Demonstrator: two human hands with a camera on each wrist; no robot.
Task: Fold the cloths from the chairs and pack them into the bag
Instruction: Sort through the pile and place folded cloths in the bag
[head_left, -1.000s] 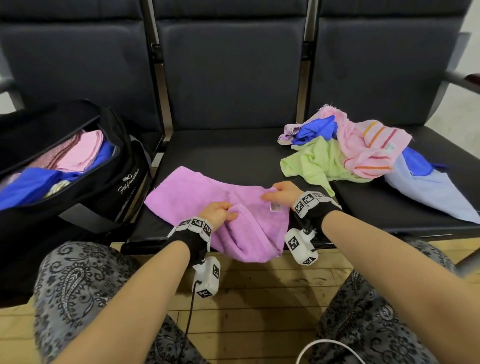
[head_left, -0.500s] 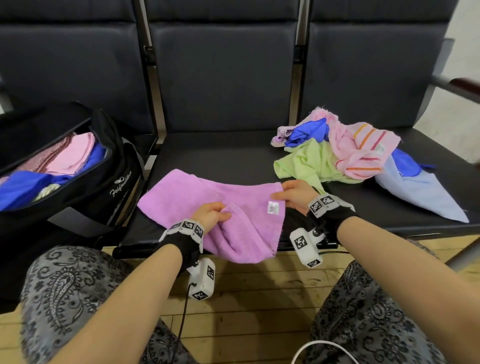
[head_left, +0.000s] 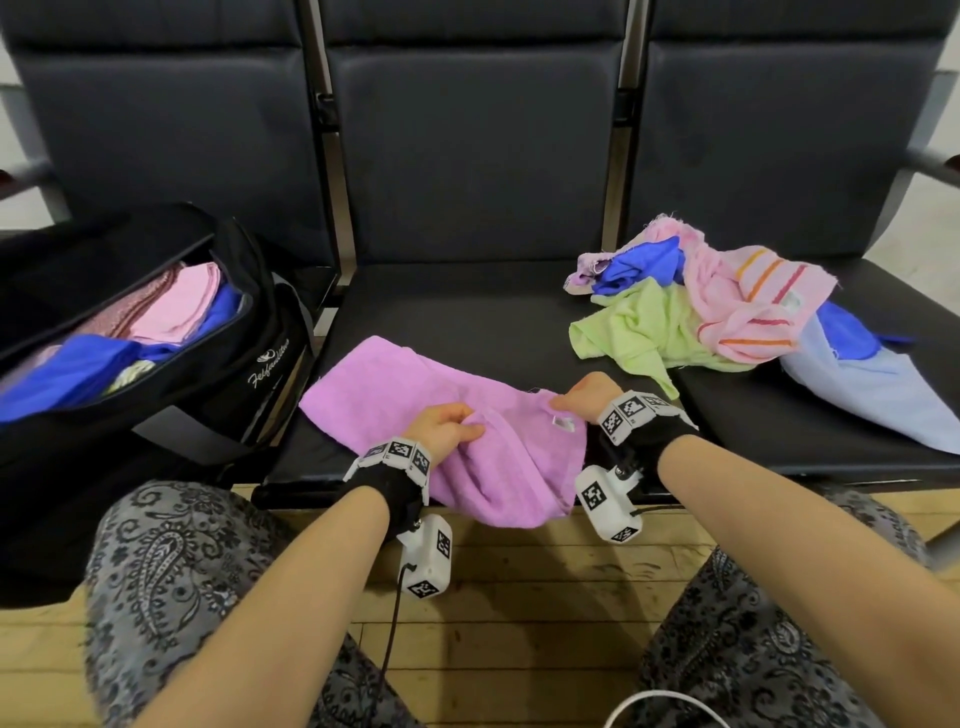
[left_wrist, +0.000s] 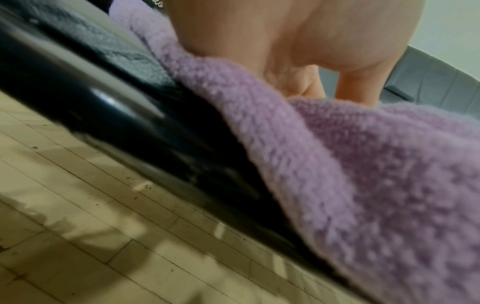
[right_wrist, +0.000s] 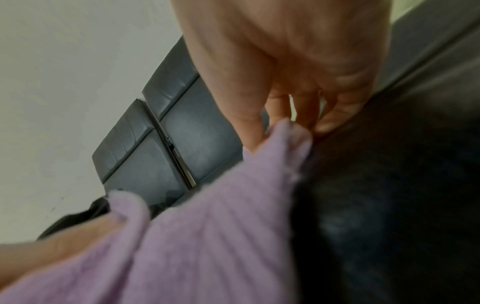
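Observation:
A purple towel (head_left: 400, 395) lies on the middle chair seat (head_left: 467, 322), its near part hanging over the front edge. My left hand (head_left: 447, 426) pinches a fold near the towel's middle; the left wrist view shows the purple towel (left_wrist: 363, 164) draped under the left hand (left_wrist: 298, 51). My right hand (head_left: 584, 397) pinches the towel's right corner beside a white label (head_left: 563, 423); in the right wrist view my right hand (right_wrist: 285, 123) grips the purple towel (right_wrist: 207, 226). The black bag (head_left: 171, 374) stands open on the left seat, holding folded pink and blue cloths.
A loose pile of cloths (head_left: 727, 312) in green, pink striped, blue and light blue covers the right seat. Chair backs rise behind. Wooden floor (head_left: 519, 597) lies under the seat edge, between my knees. A white cable (head_left: 660, 706) curves at the bottom.
The right hand has drawn the towel's right corner out to the right, flattening that side. The left hand keeps its pinch at about the same spot.

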